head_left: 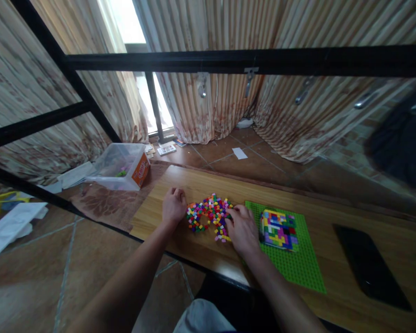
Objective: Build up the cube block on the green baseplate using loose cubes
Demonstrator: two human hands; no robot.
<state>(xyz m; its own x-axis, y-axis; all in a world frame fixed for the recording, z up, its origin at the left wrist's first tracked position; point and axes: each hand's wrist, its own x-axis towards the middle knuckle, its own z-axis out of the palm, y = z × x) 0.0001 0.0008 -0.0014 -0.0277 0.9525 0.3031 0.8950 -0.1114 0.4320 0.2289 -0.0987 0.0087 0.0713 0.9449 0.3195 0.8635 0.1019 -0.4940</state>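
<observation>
A loose pile of small coloured building bricks [211, 210] lies spread on the wooden table. My left hand [174, 204] rests curled at the pile's left edge; what its fingers hold, if anything, is hidden. On the other side, my right hand [242, 227] has its thumb and fingers bent together at the pile's right edge, and any brick in them is too small to make out. Just right of that hand is a green baseplate [308, 259], partly covered by my wrist. A block built of many coloured bricks [279, 230] stands on the plate.
A dark phone-like slab [370, 266] lies at the right of the wooden table [208, 256]. Beyond the table's left end, a clear plastic box [121, 164] with an orange label stands on the floor. A black metal frame [222, 62] crosses in front of curtains.
</observation>
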